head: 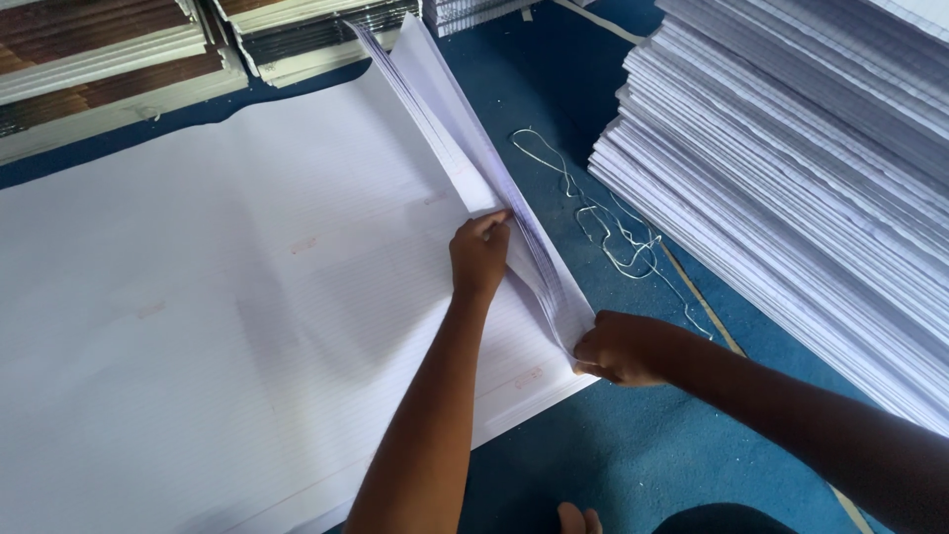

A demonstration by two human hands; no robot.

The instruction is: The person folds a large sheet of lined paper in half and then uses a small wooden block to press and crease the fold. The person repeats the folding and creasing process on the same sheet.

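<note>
White ruled paper fills most of the view: a large flat sheet of lined white paper [217,297] lies on the blue table [633,455], its left and lower edges cut off by the frame. Along its right side a folded bundle of white ruled sheets [474,168] rises at a slant; how many sheets it holds is hard to make out, since only thin edges show.

Two hands work here. The left hand [479,259] presses down on the sheet just beside the fold, fingers together and bent, fingertips touching the bundle's base. The right hand [621,348] pinches the bundle's near corner, its grip closed on the paper; the fingertips are hidden behind the paper edge.

One tall stack of white ruled paper [801,168] stands at the right, cut off at the top and right. A loose tangle of white string [603,227] lies on the table between it and the bundle. At top left, two stacks of brown-and-white covered books [129,49] are partly out of frame. Toes [578,519] show at the bottom edge.
</note>
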